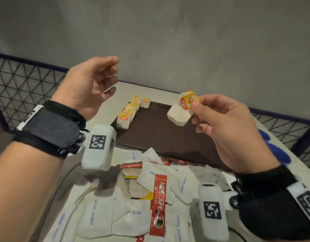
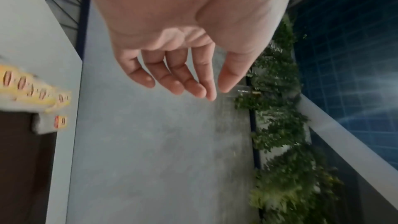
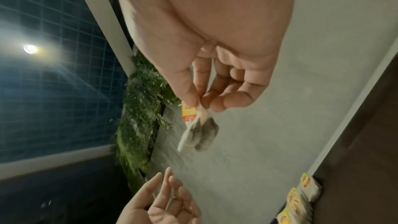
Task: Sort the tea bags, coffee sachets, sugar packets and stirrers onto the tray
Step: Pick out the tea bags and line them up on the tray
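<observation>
Pinching a tea bag (image 1: 181, 110) by its yellow tag, the right hand (image 1: 225, 135) held it in the air above the brown tray (image 1: 159, 135). A row of tea bags (image 1: 129, 112) lay at the tray's far left corner. The left hand (image 1: 88, 88) hovered left of the tray, fingers loosely curled, holding nothing. Sugar packets (image 1: 93, 213) and a coffee sachet (image 1: 158, 203) lay heaped on the desk (image 1: 122, 88) just before the tray.

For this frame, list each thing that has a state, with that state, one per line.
Right hand: pinches a tea bag, raised above the tray.
Held tea bag: hangs from that grip, off the tray.
Left hand: raised, fingers loosely curled, holds nothing.
Tea bag row: lined up at the tray's far left.
Tray: mostly bare.
Sugar packets: unsorted pile.
Coffee sachet: on that pile.
</observation>
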{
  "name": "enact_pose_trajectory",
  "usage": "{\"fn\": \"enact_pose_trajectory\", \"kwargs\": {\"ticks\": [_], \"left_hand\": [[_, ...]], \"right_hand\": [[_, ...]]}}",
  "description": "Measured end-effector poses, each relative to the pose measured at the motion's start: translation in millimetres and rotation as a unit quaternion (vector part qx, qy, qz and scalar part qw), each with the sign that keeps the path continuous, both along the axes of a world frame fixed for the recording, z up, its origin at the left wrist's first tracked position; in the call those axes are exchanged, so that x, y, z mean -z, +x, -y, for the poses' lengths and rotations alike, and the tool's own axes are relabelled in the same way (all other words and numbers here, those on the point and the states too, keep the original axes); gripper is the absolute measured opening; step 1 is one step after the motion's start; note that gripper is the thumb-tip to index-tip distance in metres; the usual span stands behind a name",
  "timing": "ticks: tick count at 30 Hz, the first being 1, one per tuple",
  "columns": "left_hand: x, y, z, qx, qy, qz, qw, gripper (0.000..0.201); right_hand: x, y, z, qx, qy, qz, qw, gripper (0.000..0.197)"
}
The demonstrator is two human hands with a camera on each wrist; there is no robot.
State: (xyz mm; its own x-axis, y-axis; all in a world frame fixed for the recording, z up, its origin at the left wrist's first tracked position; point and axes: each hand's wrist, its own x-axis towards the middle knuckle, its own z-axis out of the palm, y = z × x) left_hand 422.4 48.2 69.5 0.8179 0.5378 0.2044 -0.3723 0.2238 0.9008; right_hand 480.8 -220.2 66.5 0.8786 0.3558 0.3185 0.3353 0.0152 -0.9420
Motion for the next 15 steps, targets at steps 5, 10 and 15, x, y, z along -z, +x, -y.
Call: {"fn": "enact_pose_trajectory", "kwargs": {"ticks": [5, 10, 15], "left_hand": [[25.3, -1.5, -33.5, -0.015, -0.104, -0.043, 0.994, 0.016], [31.9, -2.4, -41.9, -0.013, -0.131, -0.068, 0.989, 0.018], [36.2, -4.0, -49.4, -0.035, -0.120, -0.063, 0.990, 0.019]], "right_hand": [[-27.1, 56.8, -47.1, -0.012, -0.282, 0.075, 0.956, 0.006], [-16.4, 116.0, -120.7, -0.050, -0.408, 0.066, 0.909, 0.015], [12.9, 153.0, -179.5, -0.076, -0.449, -0.013, 0.890, 0.013]]}}
